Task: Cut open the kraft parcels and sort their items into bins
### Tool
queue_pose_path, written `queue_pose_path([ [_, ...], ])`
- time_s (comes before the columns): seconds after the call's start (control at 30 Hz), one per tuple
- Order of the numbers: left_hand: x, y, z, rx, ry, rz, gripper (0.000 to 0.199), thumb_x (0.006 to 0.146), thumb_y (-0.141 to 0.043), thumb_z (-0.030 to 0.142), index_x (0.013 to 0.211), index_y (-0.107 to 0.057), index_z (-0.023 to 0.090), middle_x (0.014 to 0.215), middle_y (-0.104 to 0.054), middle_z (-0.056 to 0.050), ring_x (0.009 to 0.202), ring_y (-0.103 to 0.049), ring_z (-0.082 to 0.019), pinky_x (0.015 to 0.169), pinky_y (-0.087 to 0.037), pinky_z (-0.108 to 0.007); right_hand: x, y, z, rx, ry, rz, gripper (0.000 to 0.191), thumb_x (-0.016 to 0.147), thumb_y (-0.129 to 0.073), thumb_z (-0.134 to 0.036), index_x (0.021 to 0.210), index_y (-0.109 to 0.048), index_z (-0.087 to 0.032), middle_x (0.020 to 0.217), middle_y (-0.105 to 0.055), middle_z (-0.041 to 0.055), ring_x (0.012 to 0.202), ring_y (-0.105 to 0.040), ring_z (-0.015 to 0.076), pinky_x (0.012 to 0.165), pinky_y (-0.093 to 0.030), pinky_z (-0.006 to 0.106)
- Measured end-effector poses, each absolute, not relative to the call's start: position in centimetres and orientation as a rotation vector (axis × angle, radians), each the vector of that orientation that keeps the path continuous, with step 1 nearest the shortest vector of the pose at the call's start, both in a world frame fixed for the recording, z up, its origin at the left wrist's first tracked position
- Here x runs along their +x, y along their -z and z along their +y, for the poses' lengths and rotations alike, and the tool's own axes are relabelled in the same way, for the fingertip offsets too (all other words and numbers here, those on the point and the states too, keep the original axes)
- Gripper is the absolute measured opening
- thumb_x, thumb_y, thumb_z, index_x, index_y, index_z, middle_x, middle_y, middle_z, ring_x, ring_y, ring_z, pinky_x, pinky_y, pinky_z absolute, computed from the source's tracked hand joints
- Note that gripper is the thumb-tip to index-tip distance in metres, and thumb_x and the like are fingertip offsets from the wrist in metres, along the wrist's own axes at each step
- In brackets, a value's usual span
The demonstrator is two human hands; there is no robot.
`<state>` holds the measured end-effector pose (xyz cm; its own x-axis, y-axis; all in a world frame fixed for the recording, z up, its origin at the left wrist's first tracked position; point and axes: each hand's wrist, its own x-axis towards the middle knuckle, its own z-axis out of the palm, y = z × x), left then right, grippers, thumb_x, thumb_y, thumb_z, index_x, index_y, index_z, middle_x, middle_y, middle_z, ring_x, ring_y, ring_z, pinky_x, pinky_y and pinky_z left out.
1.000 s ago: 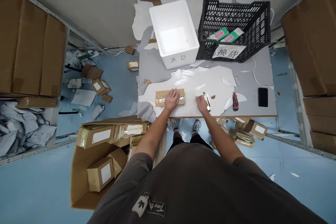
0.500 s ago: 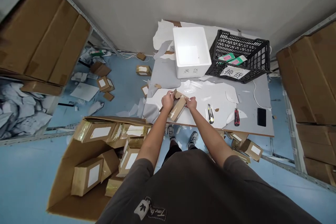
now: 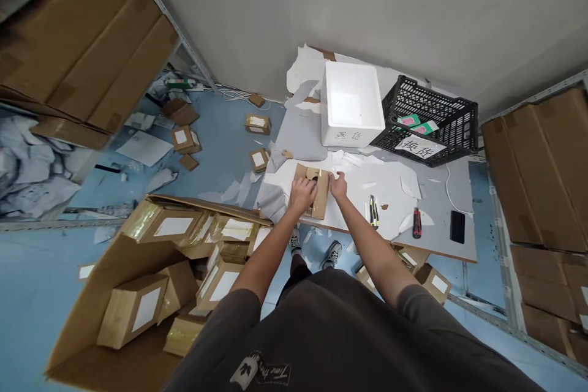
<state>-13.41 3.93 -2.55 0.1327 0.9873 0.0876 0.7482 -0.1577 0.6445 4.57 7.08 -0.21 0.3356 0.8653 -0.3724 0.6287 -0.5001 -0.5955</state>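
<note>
A small cardboard box [image 3: 322,197] lies on the table near its front edge, its flap spread to the left and an opening at its top. My left hand [image 3: 303,194] reaches over the opening, fingers curled at something dark inside that I cannot make out. My right hand [image 3: 339,185] holds the box's right side between thumb and fingers. To the right are a yellow-black cutter knife [image 3: 373,212] and a red-black cutter [image 3: 416,223]. Torn white paper [image 3: 358,179] lies under and around the box.
Behind stand a white foam box [image 3: 353,104] and a black crate [image 3: 429,122] with small packets. A phone [image 3: 457,226] lies at the table's right. A large carton [image 3: 114,269] of parcels stands at the lower left; shelves flank both sides.
The small box has turned more upright in view and its flap has opened to the left. My left hand has moved from the flap to the opening. The view has shifted slightly.
</note>
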Motion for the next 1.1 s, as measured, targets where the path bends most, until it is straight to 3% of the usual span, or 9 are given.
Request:
queue_pose_path([
  [0.13, -15.7, 2.7, 0.4, 1.990, -0.606, 1.604, 0.026, 0.101, -0.056, 0.023, 0.105, -0.082, 0.021, 0.127, -0.078, -0.014, 0.145, -0.059, -0.033, 0.129, -0.043, -0.057, 1.2, -1.0, 4.8, -2.287, -1.030, -1.540, 0.091, 0.099, -0.066, -0.057, 0.173, -0.030, -0.019, 0.159, -0.057, 0.0223, 0.133, -0.066, 0.0374, 0.106, -0.053, 0.043],
  [0.23, -17.0, 2.9, -0.9, 2.010, -0.523, 1.486, 0.033, 0.097, -0.051, 0.016, 0.106, -0.083, 0.020, 0.133, -0.077, -0.011, 0.159, -0.048, -0.030, 0.135, -0.039, -0.054, -0.3, -1.5, 3.7, -2.318, -1.057, -1.641, 0.101, 0.094, -0.072, -0.058, 0.175, -0.027, -0.017, 0.163, -0.050, 0.0242, 0.138, -0.063, 0.0397, 0.108, -0.053, 0.046],
  [0.4, -16.6, 2.4, -0.9, 2.104, -0.381, 1.190, 0.039, 0.089, -0.051, 0.010, 0.101, -0.085, 0.024, 0.123, -0.081, -0.006, 0.164, -0.041, -0.026, 0.144, -0.023, -0.051, -0.1, -1.4, 3.0, -2.264, -0.963, -1.791, 0.111, 0.087, -0.080, -0.052, 0.177, -0.022, -0.023, 0.170, -0.041, 0.0220, 0.141, -0.060, 0.0395, 0.109, -0.055, 0.047],
  [0.53, -15.5, 2.2, -1.4, 2.119, -0.368, 1.171, 0.034, 0.092, -0.057, 0.015, 0.109, -0.086, 0.021, 0.141, -0.076, -0.008, 0.168, -0.033, -0.030, 0.143, -0.023, -0.057, 2.1, -1.0, 3.4, -2.184, -1.055, -1.691, 0.104, 0.085, -0.074, -0.033, 0.177, -0.028, -0.019, 0.168, -0.048, 0.0207, 0.135, -0.066, 0.0360, 0.110, -0.056, 0.045],
  [0.63, -14.8, 2.2, -1.5, 2.076, -0.409, 1.243, 0.029, 0.099, -0.058, 0.023, 0.109, -0.085, 0.018, 0.149, -0.072, -0.012, 0.170, -0.026, -0.033, 0.141, -0.027, -0.061, 5.0, -0.7, 3.9, -1.908, -1.193, -1.525, 0.093, 0.080, -0.064, -0.022, 0.171, -0.044, -0.022, 0.156, -0.065, 0.0114, 0.133, -0.067, 0.0308, 0.111, -0.057, 0.042],
  [0.87, -13.8, 1.4, -1.2, 1.924, -0.524, 1.177, 0.040, 0.106, -0.057, 0.034, 0.080, -0.084, 0.022, 0.139, -0.078, -0.012, 0.167, -0.033, -0.035, 0.136, -0.032, -0.065, 9.7, -0.8, 3.1, -1.622, -1.507, -0.905, 0.058, 0.076, -0.077, -0.031, 0.133, -0.070, -0.019, 0.116, -0.083, 0.0082, 0.109, -0.076, 0.0266, 0.095, -0.063, 0.040],
  [0.97, -14.0, 1.4, -1.7, 1.829, -0.579, 1.202, 0.033, 0.105, -0.061, 0.040, 0.111, -0.087, 0.022, 0.129, -0.081, -0.013, 0.158, -0.048, -0.034, 0.132, -0.039, -0.062, 10.0, 0.0, 2.0, -1.633, -1.553, -0.587, 0.044, 0.072, -0.091, -0.044, 0.103, -0.070, -0.020, 0.096, -0.083, 0.0077, 0.093, -0.078, 0.0263, 0.085, -0.065, 0.038],
  [1.03, -14.2, 1.6, -1.9, 1.708, -0.640, 1.265, 0.050, 0.109, -0.054, 0.044, 0.148, -0.072, 0.018, 0.124, -0.081, -0.015, 0.149, -0.058, -0.031, 0.126, -0.047, -0.056, 9.9, 1.0, 1.5, -1.651, -1.510, -0.442, 0.048, 0.068, -0.097, -0.049, 0.090, -0.065, -0.022, 0.089, -0.081, 0.0064, 0.087, -0.078, 0.0257, 0.081, -0.065, 0.037],
  [1.1, -14.6, 2.0, -1.7, 1.577, -0.670, 1.306, 0.064, 0.113, -0.045, 0.046, 0.166, -0.052, 0.011, 0.110, -0.083, -0.015, 0.143, -0.064, -0.029, 0.120, -0.051, -0.051, 9.6, 2.2, 1.0, -1.677, -1.469, -0.364, 0.052, 0.066, -0.098, -0.053, 0.087, -0.061, -0.023, 0.085, -0.080, 0.0046, 0.085, -0.078, 0.0242, 0.079, -0.065, 0.036],
])
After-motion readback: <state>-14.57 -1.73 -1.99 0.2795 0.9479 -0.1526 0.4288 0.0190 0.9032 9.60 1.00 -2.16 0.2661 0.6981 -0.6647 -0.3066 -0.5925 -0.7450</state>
